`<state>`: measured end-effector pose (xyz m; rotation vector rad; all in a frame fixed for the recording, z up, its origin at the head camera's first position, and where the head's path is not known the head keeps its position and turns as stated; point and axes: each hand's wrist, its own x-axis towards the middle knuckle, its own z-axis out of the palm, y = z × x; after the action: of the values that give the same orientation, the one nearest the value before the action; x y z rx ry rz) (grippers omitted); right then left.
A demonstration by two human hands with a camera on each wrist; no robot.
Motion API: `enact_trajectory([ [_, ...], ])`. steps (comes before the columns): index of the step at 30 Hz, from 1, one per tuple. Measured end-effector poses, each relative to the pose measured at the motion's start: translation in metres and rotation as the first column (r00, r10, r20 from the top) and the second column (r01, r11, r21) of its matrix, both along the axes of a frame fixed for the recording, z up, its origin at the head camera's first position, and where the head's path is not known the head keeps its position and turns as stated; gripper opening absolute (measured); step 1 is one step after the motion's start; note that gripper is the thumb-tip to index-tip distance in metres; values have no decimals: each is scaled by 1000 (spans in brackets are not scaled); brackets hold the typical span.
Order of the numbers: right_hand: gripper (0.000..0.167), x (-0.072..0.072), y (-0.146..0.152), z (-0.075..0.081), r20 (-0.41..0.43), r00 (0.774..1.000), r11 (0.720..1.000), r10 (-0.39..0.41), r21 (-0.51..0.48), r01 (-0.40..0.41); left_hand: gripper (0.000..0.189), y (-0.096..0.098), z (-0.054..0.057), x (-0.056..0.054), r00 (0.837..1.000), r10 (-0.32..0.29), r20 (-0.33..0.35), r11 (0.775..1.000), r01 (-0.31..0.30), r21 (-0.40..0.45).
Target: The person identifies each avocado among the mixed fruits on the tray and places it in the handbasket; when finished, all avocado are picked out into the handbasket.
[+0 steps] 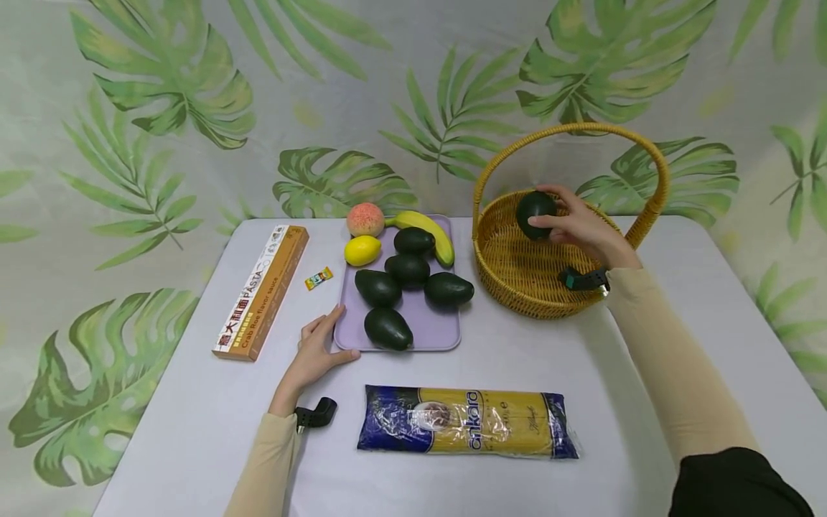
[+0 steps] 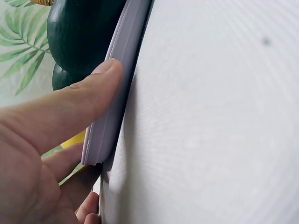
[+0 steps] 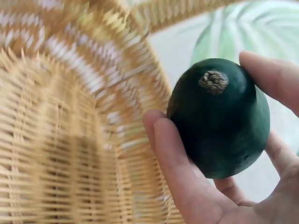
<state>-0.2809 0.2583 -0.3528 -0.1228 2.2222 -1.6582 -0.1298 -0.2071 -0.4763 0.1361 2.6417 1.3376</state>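
My right hand grips a dark green avocado between thumb and fingers, over the wicker basket. In the right wrist view the brown stem scar of that avocado faces the camera. My left hand touches the near left corner of a lilac tray, its thumb along the front wall and its fingers at the left side. Several more avocados lie on the tray, together with a banana, a lemon and a peach.
A long pasta box lies at the left, with a small colourful packet between it and the tray. A blue and yellow bag of pasta lies in front. The basket's tall handle arches above its rim. Leaf-patterned cloth hangs behind the table.
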Motion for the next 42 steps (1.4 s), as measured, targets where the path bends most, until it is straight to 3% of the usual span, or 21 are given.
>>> enact_trajectory([
  [9,78,-26,-15,-15,63,995,997,-77,-27,78,91,0,1,-2,1000,3,20,1000,-3,9],
  [14,74,-25,-25,-20,67,989,991,-134,31,133,90,0,0,-3,1000,3,25,1000,-3,10],
  [22,64,-25,-28,-23,63,995,984,-81,165,70,91,1,-1,-1,1000,4,17,1000,-4,5],
  [27,60,-18,-18,-20,17,1000,979,-3,203,-1,91,1,-1,-1,1000,5,17,1000,-5,4],
  [31,57,-10,-9,-16,-39,999,985,28,172,-21,90,0,-2,-1,1000,0,16,1000,-1,2],
  [37,52,15,-12,-3,-115,993,997,28,81,-19,90,0,0,-1,1000,2,12,1000,-2,10],
  [42,49,39,-29,3,-137,987,997,79,26,-76,91,0,1,0,1000,3,18,1000,-3,10],
])
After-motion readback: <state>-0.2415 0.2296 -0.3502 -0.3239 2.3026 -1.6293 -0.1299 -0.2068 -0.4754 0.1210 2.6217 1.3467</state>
